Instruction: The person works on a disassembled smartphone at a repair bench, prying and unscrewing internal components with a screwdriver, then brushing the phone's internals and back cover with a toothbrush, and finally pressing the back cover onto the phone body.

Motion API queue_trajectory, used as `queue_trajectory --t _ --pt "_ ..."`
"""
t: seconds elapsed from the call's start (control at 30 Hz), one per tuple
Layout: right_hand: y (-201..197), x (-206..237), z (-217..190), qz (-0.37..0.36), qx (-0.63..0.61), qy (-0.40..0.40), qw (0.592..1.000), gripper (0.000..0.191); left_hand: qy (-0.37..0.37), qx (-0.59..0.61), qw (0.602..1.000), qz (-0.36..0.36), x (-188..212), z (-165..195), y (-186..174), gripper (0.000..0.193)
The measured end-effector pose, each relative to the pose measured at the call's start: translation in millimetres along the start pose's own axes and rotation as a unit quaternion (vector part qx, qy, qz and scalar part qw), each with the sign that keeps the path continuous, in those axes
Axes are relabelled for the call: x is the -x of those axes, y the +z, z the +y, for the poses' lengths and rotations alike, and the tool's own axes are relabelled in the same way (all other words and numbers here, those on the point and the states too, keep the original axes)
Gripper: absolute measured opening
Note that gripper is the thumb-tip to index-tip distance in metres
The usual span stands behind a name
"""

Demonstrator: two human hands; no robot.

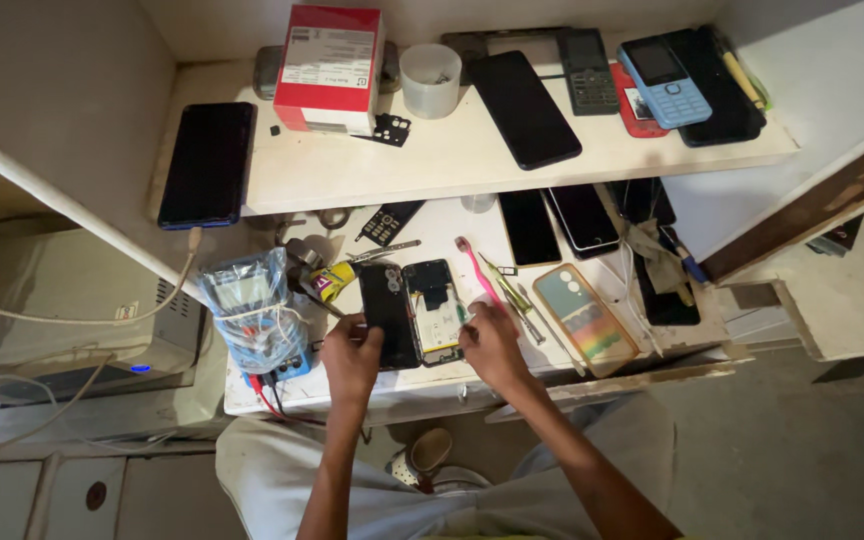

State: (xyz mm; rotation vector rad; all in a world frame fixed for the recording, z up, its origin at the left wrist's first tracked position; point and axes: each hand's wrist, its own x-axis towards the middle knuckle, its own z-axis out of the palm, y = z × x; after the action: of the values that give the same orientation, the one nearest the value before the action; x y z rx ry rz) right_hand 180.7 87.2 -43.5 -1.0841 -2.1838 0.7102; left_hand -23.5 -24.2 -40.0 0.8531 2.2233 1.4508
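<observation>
L hand [352, 352] is pinching the black back cover [389, 315] at its lower edge; R hand [490, 343] is pressing fingertips on the opened phone [434, 311] (boards showing), both lying side by side on the bench [452, 385], w/ pink toothbrush [476, 269] & tweezers [512, 296] just right.

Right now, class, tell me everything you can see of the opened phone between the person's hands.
The opened phone lies flat on the white bench, long side pointing away from the person. Its back is off, showing a dark upper section, a pale lower part and small green bits at the right edge. A black back cover lies right beside it on the left, touched by the left hand. The right hand rests at its lower right corner. A pink toothbrush lies just right.
</observation>
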Motion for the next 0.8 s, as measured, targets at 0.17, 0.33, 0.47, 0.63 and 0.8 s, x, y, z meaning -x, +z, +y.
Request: queue_trajectory --t 0.17,0.33,0.47,0.63,0.8 --pt "-0.6 -0.8 -5.4 -0.013 -0.036 -0.013 0.999 0.014 0.003 0.09 0.995 -0.031 3.4 21.9 10.5 0.028" --pt "-7.6 -0.2 -11.9 -0.014 -0.054 0.009 0.998 0.006 0.031 0.071 0.995 -0.059 17.0 56.3 23.0 0.034" --pt "-10.9 -0.5 -15.3 0.007 -0.055 0.026 0.998 0.005 0.092 -0.033 0.993 -0.059 29.0 78.0 30.1 0.039" --pt "-11.2 -0.9 -14.8 0.013 -0.09 0.031 0.995 0.007 0.132 -0.14 0.978 -0.076 37.5 85.9 41.8 0.049" --pt "-7.0 1.7 -11.5 0.026 -0.083 0.029 0.996 0.007 0.172 -0.198 0.965 -0.02 40.1 74.4 47.9 0.047"
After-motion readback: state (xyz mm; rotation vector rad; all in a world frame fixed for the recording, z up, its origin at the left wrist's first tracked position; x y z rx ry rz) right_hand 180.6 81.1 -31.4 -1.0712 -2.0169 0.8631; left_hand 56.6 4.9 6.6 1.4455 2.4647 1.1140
